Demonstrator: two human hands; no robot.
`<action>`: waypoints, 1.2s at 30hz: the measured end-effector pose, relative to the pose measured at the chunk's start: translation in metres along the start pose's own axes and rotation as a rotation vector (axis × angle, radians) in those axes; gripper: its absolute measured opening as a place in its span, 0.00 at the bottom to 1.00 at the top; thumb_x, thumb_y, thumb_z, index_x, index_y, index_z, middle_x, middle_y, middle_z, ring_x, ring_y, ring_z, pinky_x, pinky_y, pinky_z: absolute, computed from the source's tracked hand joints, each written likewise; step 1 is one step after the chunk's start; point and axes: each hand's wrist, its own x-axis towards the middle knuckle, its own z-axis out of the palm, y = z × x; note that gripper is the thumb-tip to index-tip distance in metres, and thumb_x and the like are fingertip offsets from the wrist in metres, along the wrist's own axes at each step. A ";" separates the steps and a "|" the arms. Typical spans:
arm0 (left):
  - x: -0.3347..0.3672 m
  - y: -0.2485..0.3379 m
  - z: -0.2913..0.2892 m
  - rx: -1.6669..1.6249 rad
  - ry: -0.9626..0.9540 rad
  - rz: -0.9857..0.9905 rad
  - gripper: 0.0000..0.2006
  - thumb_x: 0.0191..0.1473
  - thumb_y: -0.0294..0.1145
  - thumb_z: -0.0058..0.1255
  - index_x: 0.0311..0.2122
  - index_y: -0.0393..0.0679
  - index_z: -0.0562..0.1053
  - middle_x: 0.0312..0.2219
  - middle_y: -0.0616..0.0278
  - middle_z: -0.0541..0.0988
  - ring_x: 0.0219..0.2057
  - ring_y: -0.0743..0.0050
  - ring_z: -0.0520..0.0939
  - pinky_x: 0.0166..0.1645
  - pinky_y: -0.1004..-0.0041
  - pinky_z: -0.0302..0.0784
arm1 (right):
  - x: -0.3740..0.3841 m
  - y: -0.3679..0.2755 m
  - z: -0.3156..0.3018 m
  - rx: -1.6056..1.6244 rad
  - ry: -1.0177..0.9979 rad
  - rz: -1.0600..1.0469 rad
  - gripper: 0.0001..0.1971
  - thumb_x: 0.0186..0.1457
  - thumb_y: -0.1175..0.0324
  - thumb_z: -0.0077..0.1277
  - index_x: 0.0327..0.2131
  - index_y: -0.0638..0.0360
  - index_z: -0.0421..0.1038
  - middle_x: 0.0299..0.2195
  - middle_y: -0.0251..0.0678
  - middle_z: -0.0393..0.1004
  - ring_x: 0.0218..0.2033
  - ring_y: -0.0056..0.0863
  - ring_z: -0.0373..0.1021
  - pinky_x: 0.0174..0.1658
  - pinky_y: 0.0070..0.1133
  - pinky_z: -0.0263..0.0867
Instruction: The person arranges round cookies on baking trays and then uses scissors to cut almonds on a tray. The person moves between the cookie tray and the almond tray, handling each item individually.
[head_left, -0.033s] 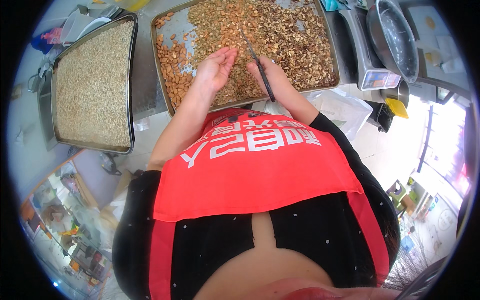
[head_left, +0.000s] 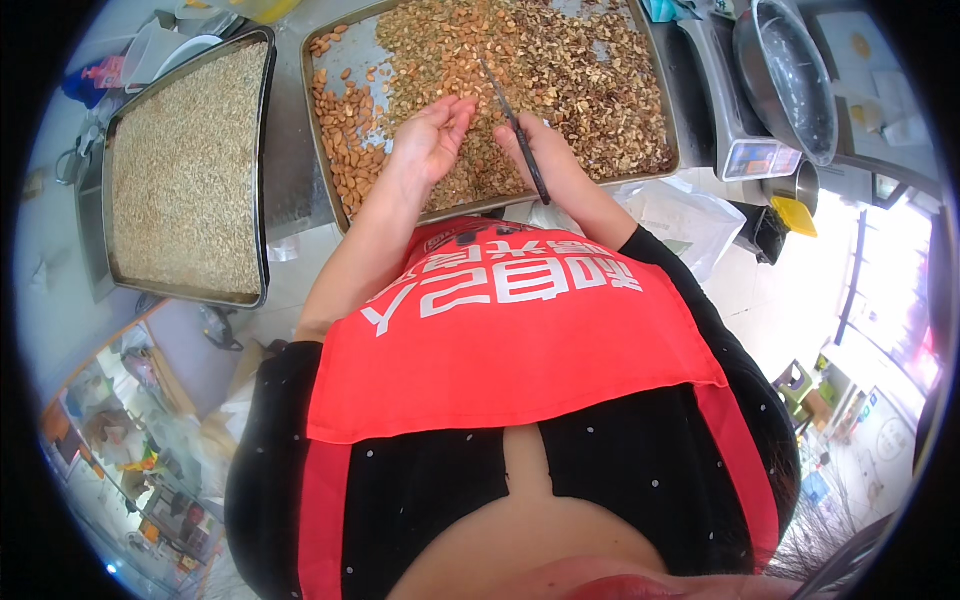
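Over the near edge of a wide metal baking tray (head_left: 350, 50), my right hand (head_left: 556, 165) is closed round the black handle of a thin-bladed knife (head_left: 504, 103). The blade points away from me, above the nuts. To the left of it, my left hand (head_left: 432, 137) is half turned up with its fingers curled together; whatever they hold, if anything, I cannot make out. Whole almonds (head_left: 347, 180) lie along the tray's left side. Small seeds and more almonds fill its middle, and chopped walnut pieces mixed with dark bits (head_left: 620, 110) cover the right.
A second dark-rimmed tray (head_left: 262, 220) full of pale oat-like flakes stands at the left. On the right are a kitchen scale (head_left: 755, 158) and a large metal bowl (head_left: 790, 85). A white plastic bag (head_left: 690, 225) hangs below the table edge, near something yellow (head_left: 793, 215).
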 end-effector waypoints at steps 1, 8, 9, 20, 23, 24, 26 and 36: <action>0.000 0.001 -0.002 0.002 -0.014 -0.016 0.12 0.61 0.32 0.37 0.43 0.34 0.65 0.36 0.50 0.76 0.30 0.74 0.76 0.35 0.80 0.78 | 0.000 -0.001 0.000 0.003 0.002 -0.003 0.18 0.54 0.53 0.51 0.29 0.60 0.67 0.17 0.43 0.69 0.19 0.39 0.68 0.25 0.30 0.62; 0.002 0.003 -0.007 0.076 -0.075 -0.048 0.16 0.62 0.41 0.35 0.40 0.37 0.68 0.30 0.59 0.75 0.21 0.80 0.69 0.25 0.82 0.69 | 0.000 0.002 0.001 0.001 0.021 -0.036 0.16 0.53 0.54 0.51 0.29 0.60 0.67 0.17 0.41 0.69 0.19 0.37 0.67 0.24 0.29 0.62; 0.000 0.003 -0.006 0.083 -0.078 -0.052 0.16 0.62 0.41 0.35 0.40 0.37 0.68 0.30 0.59 0.75 0.21 0.80 0.68 0.25 0.82 0.68 | 0.000 0.002 0.001 0.010 0.021 -0.035 0.16 0.53 0.55 0.51 0.29 0.60 0.67 0.16 0.41 0.69 0.18 0.36 0.67 0.24 0.28 0.62; -0.007 0.010 -0.001 0.309 -0.190 -0.003 0.10 0.59 0.25 0.38 0.42 0.31 0.66 0.34 0.55 0.75 0.23 0.81 0.70 0.27 0.86 0.70 | -0.001 0.003 -0.002 0.073 0.008 -0.009 0.16 0.53 0.55 0.52 0.27 0.60 0.66 0.13 0.35 0.65 0.15 0.26 0.63 0.20 0.24 0.59; 0.001 0.012 -0.010 0.291 -0.174 0.015 0.10 0.58 0.23 0.39 0.43 0.30 0.66 0.36 0.52 0.75 0.26 0.80 0.72 0.29 0.86 0.72 | -0.001 0.004 -0.003 0.074 0.004 -0.013 0.17 0.53 0.55 0.52 0.27 0.60 0.66 0.13 0.36 0.65 0.15 0.27 0.63 0.21 0.25 0.59; 0.003 0.012 -0.011 0.277 -0.158 0.022 0.10 0.57 0.22 0.40 0.44 0.30 0.66 0.36 0.51 0.75 0.27 0.79 0.73 0.30 0.86 0.73 | -0.001 0.004 -0.002 0.078 0.006 -0.020 0.17 0.53 0.55 0.52 0.27 0.60 0.66 0.13 0.36 0.65 0.15 0.28 0.64 0.21 0.25 0.60; 0.006 0.010 -0.012 0.135 -0.128 0.015 0.11 0.57 0.21 0.40 0.45 0.30 0.65 0.38 0.50 0.75 0.30 0.77 0.75 0.34 0.86 0.75 | 0.000 0.007 -0.002 0.063 0.018 -0.049 0.17 0.53 0.55 0.52 0.27 0.60 0.66 0.14 0.38 0.66 0.15 0.29 0.64 0.21 0.26 0.60; 0.007 0.013 -0.015 0.063 -0.259 -0.031 0.10 0.58 0.26 0.43 0.43 0.34 0.69 0.35 0.52 0.77 0.28 0.80 0.77 0.32 0.85 0.77 | 0.000 0.002 -0.005 0.028 -0.059 0.009 0.15 0.56 0.57 0.48 0.34 0.62 0.67 0.20 0.37 0.67 0.22 0.28 0.64 0.28 0.25 0.61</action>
